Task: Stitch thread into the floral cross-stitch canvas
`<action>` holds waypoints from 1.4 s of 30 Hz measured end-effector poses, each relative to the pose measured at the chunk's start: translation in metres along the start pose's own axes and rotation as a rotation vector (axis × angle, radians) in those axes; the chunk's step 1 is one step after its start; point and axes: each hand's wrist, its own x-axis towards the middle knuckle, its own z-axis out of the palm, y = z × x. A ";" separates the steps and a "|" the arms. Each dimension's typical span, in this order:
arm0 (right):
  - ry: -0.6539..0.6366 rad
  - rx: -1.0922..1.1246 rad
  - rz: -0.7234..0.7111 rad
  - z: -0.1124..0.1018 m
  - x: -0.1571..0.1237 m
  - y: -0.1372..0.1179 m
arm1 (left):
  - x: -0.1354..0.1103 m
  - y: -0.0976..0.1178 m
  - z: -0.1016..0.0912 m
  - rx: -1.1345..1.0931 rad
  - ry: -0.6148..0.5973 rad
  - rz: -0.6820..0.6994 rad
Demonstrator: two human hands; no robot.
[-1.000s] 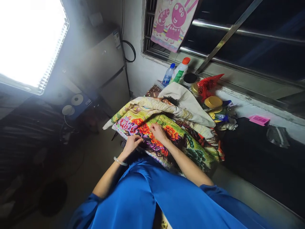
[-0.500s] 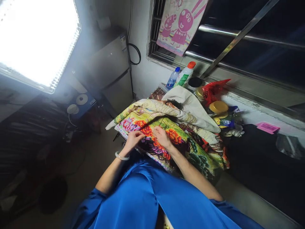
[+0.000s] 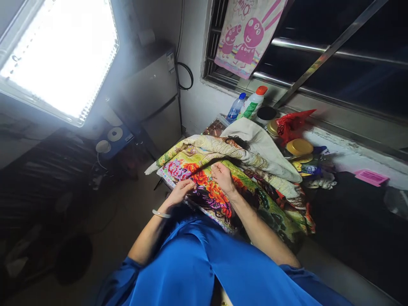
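An embroidered cloth (image 3: 199,175) with orange and pink flowers on green and dark ground lies spread before me, its far part folded into a thick roll (image 3: 219,146). My left hand (image 3: 182,191), with a pale bangle on the wrist, is closed in a pinch at the near left edge of the cloth. Over the flowers my right hand (image 3: 224,178) is also closed, thumb and fingers pressed together. Anything pinched in either hand is too fine to make out.
A bright lamp (image 3: 60,55) hangs at upper left. Beyond the cloth stand a blue-capped bottle (image 3: 236,107), a white bottle with a red cap (image 3: 254,103), a red plastic bag (image 3: 291,125) and a yellow-lidded jar (image 3: 299,147). A pink item (image 3: 371,177) lies to the right.
My right hand has lifted slightly away over the flowers, widening the gap to my left hand. The left hand stays near the cloth's edge. The whole view has shifted a little.
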 end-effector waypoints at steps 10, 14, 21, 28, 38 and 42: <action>0.057 0.120 0.046 0.023 -0.012 0.010 | 0.003 0.009 0.014 -0.703 0.243 -0.016; 0.078 0.111 0.038 0.023 -0.010 0.005 | 0.000 0.008 0.014 -0.844 0.247 -0.054; 0.037 0.122 -0.017 0.026 -0.016 -0.001 | 0.011 -0.006 0.008 -0.323 0.487 0.097; 0.031 0.142 -0.073 0.020 -0.016 -0.009 | 0.009 -0.021 -0.004 0.389 0.518 0.423; 0.072 0.142 -0.065 0.011 -0.009 -0.010 | -0.001 -0.009 -0.001 0.273 0.425 0.364; 0.045 0.153 -0.034 0.019 -0.012 -0.006 | -0.003 -0.001 0.010 -0.227 0.406 0.263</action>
